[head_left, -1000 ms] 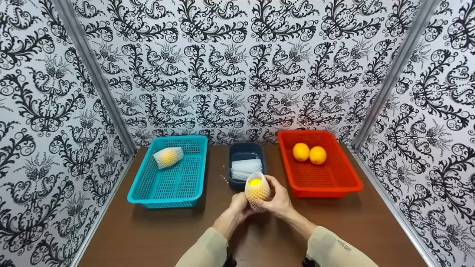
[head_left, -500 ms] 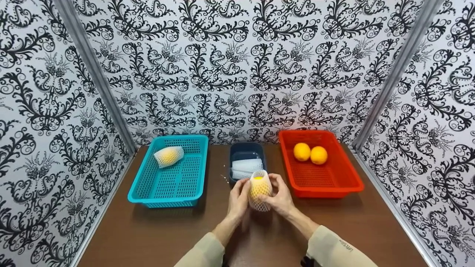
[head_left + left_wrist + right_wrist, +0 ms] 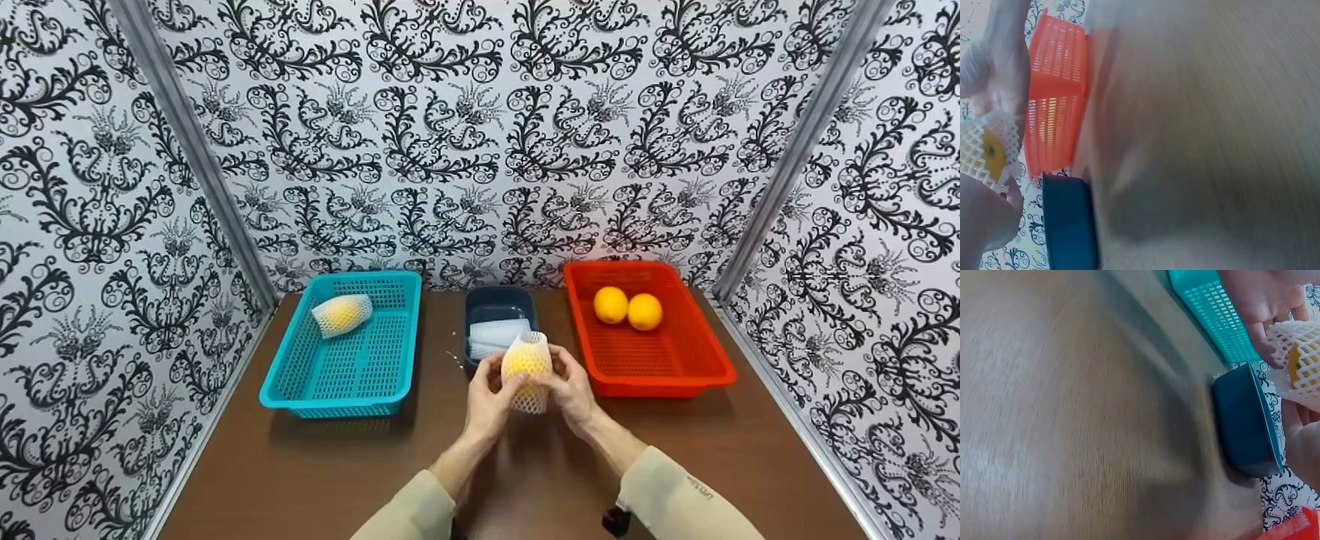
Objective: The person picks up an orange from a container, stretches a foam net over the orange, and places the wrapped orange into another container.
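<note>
Your left hand (image 3: 487, 403) and your right hand (image 3: 577, 396) grip the netted fruit (image 3: 527, 361) from either side, holding it above the table (image 3: 322, 480), near the tub (image 3: 495, 297) at the middle of the back edge. The teal basket (image 3: 360, 364) stands by the back left corner, the red basket (image 3: 634, 356) with two fruits (image 3: 611, 305) by the back right.

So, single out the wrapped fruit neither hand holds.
The wrapped fruit in the turquoise basket. The other wrapped one is held by the left hand and right hand; the two bare fruits lie in the red basket.
</note>
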A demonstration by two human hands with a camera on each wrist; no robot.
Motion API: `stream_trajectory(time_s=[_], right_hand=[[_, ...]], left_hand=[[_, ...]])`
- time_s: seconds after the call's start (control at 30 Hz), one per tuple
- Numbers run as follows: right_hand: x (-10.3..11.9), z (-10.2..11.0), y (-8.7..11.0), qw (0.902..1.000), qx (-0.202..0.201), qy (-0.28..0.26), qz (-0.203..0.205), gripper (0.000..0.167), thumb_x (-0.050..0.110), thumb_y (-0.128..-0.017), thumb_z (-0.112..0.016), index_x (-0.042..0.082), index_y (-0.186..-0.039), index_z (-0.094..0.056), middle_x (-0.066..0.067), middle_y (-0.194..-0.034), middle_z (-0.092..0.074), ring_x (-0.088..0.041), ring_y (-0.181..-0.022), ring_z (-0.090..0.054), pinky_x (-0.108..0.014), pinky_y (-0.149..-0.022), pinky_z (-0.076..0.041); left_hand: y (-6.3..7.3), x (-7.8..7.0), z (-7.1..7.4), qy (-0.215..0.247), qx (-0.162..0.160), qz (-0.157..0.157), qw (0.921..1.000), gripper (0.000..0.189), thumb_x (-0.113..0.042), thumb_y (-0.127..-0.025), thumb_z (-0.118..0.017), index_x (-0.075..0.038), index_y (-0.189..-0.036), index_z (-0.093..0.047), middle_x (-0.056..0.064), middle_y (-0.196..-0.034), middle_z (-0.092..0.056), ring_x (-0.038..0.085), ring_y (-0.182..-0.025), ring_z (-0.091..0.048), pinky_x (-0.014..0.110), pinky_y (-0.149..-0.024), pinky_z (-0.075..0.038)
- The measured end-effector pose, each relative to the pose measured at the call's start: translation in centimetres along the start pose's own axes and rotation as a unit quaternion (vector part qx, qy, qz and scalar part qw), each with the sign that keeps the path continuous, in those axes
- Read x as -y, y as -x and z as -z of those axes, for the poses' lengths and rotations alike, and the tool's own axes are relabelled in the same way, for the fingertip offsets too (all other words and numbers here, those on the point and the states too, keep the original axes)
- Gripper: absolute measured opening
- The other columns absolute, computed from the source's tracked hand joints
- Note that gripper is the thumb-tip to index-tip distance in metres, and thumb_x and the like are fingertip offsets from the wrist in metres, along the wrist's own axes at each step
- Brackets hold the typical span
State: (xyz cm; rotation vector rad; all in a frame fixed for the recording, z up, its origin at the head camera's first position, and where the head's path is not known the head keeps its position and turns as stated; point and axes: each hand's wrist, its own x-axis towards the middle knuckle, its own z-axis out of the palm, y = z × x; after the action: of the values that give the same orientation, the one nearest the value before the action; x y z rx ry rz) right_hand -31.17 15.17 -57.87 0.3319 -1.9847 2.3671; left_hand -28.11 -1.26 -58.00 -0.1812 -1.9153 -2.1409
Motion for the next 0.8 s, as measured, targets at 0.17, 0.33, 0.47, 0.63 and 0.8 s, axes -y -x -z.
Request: stream_trajectory(time_s=[0.17, 0.33, 0.47, 0.63, 0.8], right_hand=[[0.0, 0.0, 0.0, 0.9972, 0.009, -0.07, -0.023, 0.053, -0.007, -0.095, -0.064, -0.014, -0.146, -0.053, -0.003, -0.116, -0.075, -0.015, -0.108, -0.072, -0.026, -0.097, -0.06], [-0.4, 0.1, 0.0, 0.9929, 0.01, -0.108, -0.048, 0.045, -0.001, -0.098, -0.061, -0.004, -0.143, -0.06, 0.0, -0.115, -0.077, -0.015, -0.109, -0.072, -0.027, -0.101, -0.058], [-0.8, 0.2, -0.1, 0.9909, 0.002, -0.117, -0.067, 0.043, -0.002, -0.099, -0.061, -0.002, -0.142, -0.062, 0.0, -0.114, -0.078, -0.016, -0.108, -0.073, -0.029, -0.101, -0.058], [-0.8, 0.1, -0.2, 0.991, -0.014, -0.1, -0.088, 0.046, -0.003, -0.099, -0.069, -0.004, -0.144, -0.06, -0.002, -0.114, -0.077, -0.017, -0.106, -0.075, -0.034, -0.096, -0.065], [-0.5, -0.2, -0.3, 0.9926, -0.029, -0.06, -0.101, 0.054, -0.001, -0.096, -0.08, -0.007, -0.146, -0.06, -0.002, -0.113, -0.077, -0.016, -0.102, -0.075, -0.033, -0.088, -0.067]], left_hand=[[0.3, -0.8, -0.6, -0.005, -0.029, 0.01, 0.9995, 0.054, -0.01, -0.094, -0.086, 0.008, -0.14, -0.063, 0.028, -0.135, -0.074, 0.032, -0.117, -0.075, 0.028, -0.095, -0.061], [0.4, -1.3, -1.0, -0.02, -0.049, 0.017, 0.9985, 0.054, -0.012, -0.093, -0.089, 0.006, -0.138, -0.064, 0.027, -0.134, -0.074, 0.035, -0.115, -0.076, 0.036, -0.094, -0.063], [0.5, -1.3, -1.1, -0.024, -0.055, 0.027, 0.9979, 0.053, -0.013, -0.094, -0.088, 0.006, -0.138, -0.064, 0.027, -0.133, -0.074, 0.034, -0.114, -0.077, 0.036, -0.093, -0.063], [0.4, -1.2, -1.0, -0.029, -0.059, 0.035, 0.9972, 0.049, -0.013, -0.1, -0.08, 0.008, -0.142, -0.062, 0.03, -0.136, -0.073, 0.036, -0.116, -0.077, 0.035, -0.091, -0.065], [0.2, -0.9, -0.8, -0.031, -0.058, 0.058, 0.9961, 0.048, -0.013, -0.108, -0.069, 0.009, -0.149, -0.058, 0.031, -0.142, -0.07, 0.039, -0.124, -0.074, 0.046, -0.102, -0.065]])
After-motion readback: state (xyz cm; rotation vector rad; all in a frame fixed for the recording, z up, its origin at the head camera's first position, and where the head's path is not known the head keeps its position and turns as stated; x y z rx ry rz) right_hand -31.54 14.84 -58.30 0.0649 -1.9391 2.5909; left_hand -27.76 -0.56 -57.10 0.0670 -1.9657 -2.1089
